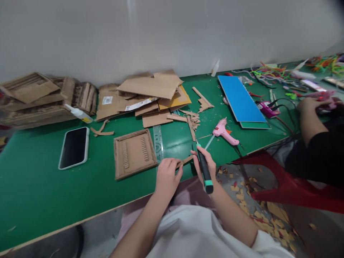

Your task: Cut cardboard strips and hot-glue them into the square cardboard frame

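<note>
Near the table's front edge, my left hand [168, 175] pinches one end of a narrow cardboard strip [187, 160]. My right hand [206, 164] is closed around a black and green utility knife [204, 166], its tip pointing away from me, and its fingers touch the strip's other end. Left of my hands lies a square cardboard tray [135, 153] with two ridged strips inside. A clear ruler [158, 143] is beside it. Beyond my right hand a pink glue gun [224, 132] rests on the table.
Stacked cardboard [150, 86] and cardboard frames [40, 96] line the wall. A phone [74, 148] lies left, a blue board [242, 98] right. Cables run from a magenta device [268, 109]. Another person's hand [309, 107] is at far right, above a red stool [298, 186].
</note>
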### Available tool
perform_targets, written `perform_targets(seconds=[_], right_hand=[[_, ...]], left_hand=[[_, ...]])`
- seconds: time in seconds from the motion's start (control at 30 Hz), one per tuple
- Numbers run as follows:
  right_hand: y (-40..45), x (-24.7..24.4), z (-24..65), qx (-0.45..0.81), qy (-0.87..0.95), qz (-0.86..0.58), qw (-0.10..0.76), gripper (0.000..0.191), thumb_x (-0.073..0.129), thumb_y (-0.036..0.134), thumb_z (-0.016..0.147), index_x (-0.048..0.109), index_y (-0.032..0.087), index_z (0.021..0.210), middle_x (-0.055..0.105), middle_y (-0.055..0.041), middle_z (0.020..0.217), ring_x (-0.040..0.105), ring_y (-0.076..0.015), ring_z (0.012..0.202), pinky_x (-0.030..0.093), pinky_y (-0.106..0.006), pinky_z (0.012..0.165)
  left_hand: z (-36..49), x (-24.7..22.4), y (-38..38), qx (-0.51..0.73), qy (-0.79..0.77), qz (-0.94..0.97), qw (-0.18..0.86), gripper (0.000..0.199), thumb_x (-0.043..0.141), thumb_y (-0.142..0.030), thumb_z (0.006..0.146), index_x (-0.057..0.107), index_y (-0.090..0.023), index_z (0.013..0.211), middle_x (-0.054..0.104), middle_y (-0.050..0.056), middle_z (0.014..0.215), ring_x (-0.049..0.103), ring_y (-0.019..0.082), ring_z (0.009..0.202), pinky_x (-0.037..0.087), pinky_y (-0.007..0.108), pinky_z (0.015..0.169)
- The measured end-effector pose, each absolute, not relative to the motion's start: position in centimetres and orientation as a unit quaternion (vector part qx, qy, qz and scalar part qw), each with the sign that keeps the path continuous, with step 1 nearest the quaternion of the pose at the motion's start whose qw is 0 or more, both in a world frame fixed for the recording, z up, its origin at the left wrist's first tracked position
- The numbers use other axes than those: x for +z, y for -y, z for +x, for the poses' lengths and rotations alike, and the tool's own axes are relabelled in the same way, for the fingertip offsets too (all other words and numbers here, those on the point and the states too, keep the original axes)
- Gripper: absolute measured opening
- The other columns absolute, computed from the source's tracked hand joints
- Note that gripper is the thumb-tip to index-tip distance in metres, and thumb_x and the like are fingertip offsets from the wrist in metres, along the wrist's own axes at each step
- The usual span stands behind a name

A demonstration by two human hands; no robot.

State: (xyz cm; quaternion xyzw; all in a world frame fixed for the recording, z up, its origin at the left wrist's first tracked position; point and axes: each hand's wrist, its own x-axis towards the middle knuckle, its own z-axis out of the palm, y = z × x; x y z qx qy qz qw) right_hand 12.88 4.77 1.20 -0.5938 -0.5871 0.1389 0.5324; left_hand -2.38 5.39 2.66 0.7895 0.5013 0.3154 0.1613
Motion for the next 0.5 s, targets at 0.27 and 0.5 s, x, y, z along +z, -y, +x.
perform_targets(seconds=[0.27, 0.5], right_hand=[[-4.94, 0.89, 13.04, 0.150, 0.584, -0.598, 0.529, 0.036, 0.051, 0.020, 0.080, 0.050, 0.020, 0.116, 0.066, -0.0062, 0.099, 0.063, -0.0167, 0.092, 0.050, -0.034, 0.088], [-4.70, 1.21, 13.11, 0.155, 0.580, -0.617, 0.509, 0.035, 0.051, 0.021, 0.081, 0.050, 0.019, 0.115, 0.066, -0.0064, 0.098, 0.063, -0.0164, 0.091, 0.050, -0.035, 0.087]], left_hand=[[-1.89, 2.84, -5.38, 0.340, -0.497, 0.778, 0.179, 0.010, 0.050, -0.021, 0.083, 0.056, -0.017, 0.089, 0.061, 0.005, 0.083, 0.050, 0.018, 0.081, 0.042, 0.032, 0.073], [-1.69, 3.12, -5.37, 0.339, -0.492, 0.775, 0.206, 0.008, 0.051, -0.021, 0.081, 0.057, -0.018, 0.087, 0.062, 0.004, 0.084, 0.052, 0.018, 0.081, 0.041, 0.033, 0.074]])
